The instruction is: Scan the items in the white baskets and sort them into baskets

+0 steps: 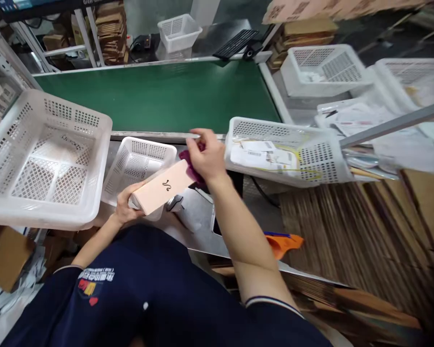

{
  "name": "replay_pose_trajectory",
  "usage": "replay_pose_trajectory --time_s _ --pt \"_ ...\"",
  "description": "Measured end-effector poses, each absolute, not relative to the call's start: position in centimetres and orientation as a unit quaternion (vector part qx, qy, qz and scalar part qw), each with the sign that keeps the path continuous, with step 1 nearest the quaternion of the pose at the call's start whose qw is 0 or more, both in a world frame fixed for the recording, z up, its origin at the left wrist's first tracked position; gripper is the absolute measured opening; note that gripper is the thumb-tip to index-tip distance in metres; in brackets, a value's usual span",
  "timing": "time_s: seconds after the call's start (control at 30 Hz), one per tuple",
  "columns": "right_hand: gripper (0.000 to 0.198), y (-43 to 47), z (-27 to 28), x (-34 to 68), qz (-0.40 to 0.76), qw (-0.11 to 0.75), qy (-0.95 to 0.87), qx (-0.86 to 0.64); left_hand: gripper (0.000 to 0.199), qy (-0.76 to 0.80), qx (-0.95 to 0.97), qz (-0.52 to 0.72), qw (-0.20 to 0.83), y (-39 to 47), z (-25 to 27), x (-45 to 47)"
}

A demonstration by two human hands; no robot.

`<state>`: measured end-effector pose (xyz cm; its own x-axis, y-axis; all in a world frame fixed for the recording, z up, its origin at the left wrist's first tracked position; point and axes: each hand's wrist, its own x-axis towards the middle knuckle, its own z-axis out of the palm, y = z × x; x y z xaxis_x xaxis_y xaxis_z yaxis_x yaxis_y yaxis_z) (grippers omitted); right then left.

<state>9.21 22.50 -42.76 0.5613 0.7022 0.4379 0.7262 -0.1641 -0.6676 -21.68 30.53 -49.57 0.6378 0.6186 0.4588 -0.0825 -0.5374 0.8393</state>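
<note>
Far left, big white basket (39,212); next to it the smaller white basket (112,178), behind the left hand (128,205); green belt (159,96) runs beyond. Left hand grasps the lower-left end of the pale pink box (164,190) – best to keep that hold firm but not squeezing, so the box doesn't twist or its end crease; pose: fingers wrapped round the end, forearm coming up from the lower left, elbow bent. Box itself is in front of the torso, held up over the small basket's right side and the worktop (199,219); tilted, right end higher in view, dark squiggle on the face toward the camera.

At the right end, purple cloth-like piece (193,169), bunched, right by the box edge; exact contact too blurred to call. Right hand (208,155) grasps that piece; light, even pressure would suit, with the left side as the anchor; pose: back of hand up, fingers curled, index and thumb pointing left, forearm slanting in from the lower right. Further right, long white basket (327,159) with printed slips (256,155); orange item (285,245) nearer the body; then packed cardboard (332,226).
</note>
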Motion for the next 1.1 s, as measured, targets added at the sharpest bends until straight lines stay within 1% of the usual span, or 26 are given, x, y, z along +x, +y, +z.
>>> replay_pose_trajectory --time_s 0.07,0.1,0.17,0.2,0.27,0.33,0.43,0.47,0.53,0.57,0.6,0.63,0.7,0.73,0.77,0.8,0.83,0.87,0.9,0.93,0.97,1.0,1.03,1.1 --pt "0.058 20.6 -43.0 11.9 0.091 0.511 -0.456 -0.723 0.075 0.21 0.727 0.393 0.522 30.5 -50.2 -21.7" --pt "0.068 19.5 -43.0 12.3 0.148 0.523 -0.472 -0.694 0.077 0.228 0.702 0.391 0.55 30.6 -50.5 -21.6" --pt "0.086 17.7 -42.9 11.6 0.234 0.499 -0.528 -0.646 0.082 0.24 0.675 0.369 0.592 31.2 -50.8 -21.5" --pt "0.089 17.1 -42.6 10.8 0.258 0.469 -0.557 -0.635 0.085 0.235 0.67 0.353 0.609 31.7 -50.8 -21.4" --pt "0.079 16.4 -41.7 9.2 0.271 0.403 -0.6 -0.636 0.092 0.209 0.672 0.326 0.631 32.8 -50.7 -21.5" --pt "0.067 16.1 -40.3 8.2 0.253 0.336 -0.622 -0.66 0.103 0.173 0.684 0.336 0.624 33.6 -50.4 -21.5" --pt "0.069 15.8 -37.7 7.0 0.166 0.193 -0.619 -0.743 0.12 0.131 0.739 0.385 0.537 33.5 -49.4 -20.8" --pt "0.066 15.8 -37.0 6.4 0.127 0.136 -0.615 -0.766 0.129 0.125 0.766 0.382 0.501 33.0 -49.0 -20.3" --pt "0.054 16.1 -36.1 5.1 0.065 0.042 -0.62 -0.781 0.142 0.118 0.813 0.353 0.448 31.6 -48.2 -18.7" --pt "0.045 16.2 -36.0 4.5 0.045 0.015 -0.631 -0.775 0.14 0.118 0.825 0.341 0.435 31.0 -47.8 -17.8" --pt "0.04 16.2 -36.1 4.1 0.03 0.004 -0.644 -0.764 0.131 0.122 0.831 0.339 0.424 30.4 -47.5 -16.9" --pt "0.039 16.1 -36.3 3.9 0.021 0.006 -0.657 -0.754 0.117 0.129 0.834 0.344 0.412 30.0 -47.2 -16.2" --pt "0.052 15.5 -36.9 4.3 0.012 0.053 -0.675 -0.736 0.088 0.154 0.831 0.362 0.393 29.7 -46.9 -15.1" --pt "0.062 15.0 -37.2 4.7 0.014 0.102 -0.679 -0.727 0.081 0.164 0.825 0.378 0.387 29.7 -46.9 -14.9" --pt "0.071 14.6 -37.5 5.0 0.012 0.172 -0.672 -0.72 0.077 0.169 0.817 0.394 0.385 29.7 -47.0 -14.8" --pt "0.075 14.2 -37.7 4.9 0.003 0.257 -0.645 -0.72 0.077 0.174 0.81 0.408 0.384 29.7 -47.1 -14.9" --pt "0.07 14.1 -37.9 4.5 -0.015 0.345 -0.598 -0.724 0.078 0.18 0.805 0.419 0.38 29.6 -47.2 -14.9" --pt "0.06 14.4 -38.1 3.7 -0.039 0.422 -0.544 -0.724 0.077 0.183 0.803 0.427 0.373 29.4 -47.4 -15.0" --pt "0.049 15.0 -38.3 2.7 -0.066 0.478 -0.497 -0.721 0.076 0.182 0.803 0.432 0.368 29.2 -47.5 -15.0" --pt "0.041 15.9 -38.5 1.5 -0.09 0.506 -0.465 -0.721 0.073 0.174 0.801 0.442 0.364 28.8 -47.6 -15.0" --pt "0.038 17.0 -38.7 0.6 -0.103 0.503 -0.487 -0.706 0.07 0.161 0.795 0.459 0.361 28.4 -47.6 -15.0" --pt "0.037 18.2 -39.0 -0.1 -0.111 0.476 -0.516 -0.703 0.069 0.149 0.788 0.479 0.358 28.1 -47.5 -15.0" --pt "0.038 19.3 -39.3 -0.3 -0.111 0.437 -0.539 -0.712 0.069 0.14 0.783 0.493 0.353 27.7 -47.4 -15.0" --pt "0.041 21.1 -39.9 0.2 -0.106 0.37 -0.518 -0.764 0.073 0.149 0.784 0.497 0.34 27.4 -46.9 -15.1"
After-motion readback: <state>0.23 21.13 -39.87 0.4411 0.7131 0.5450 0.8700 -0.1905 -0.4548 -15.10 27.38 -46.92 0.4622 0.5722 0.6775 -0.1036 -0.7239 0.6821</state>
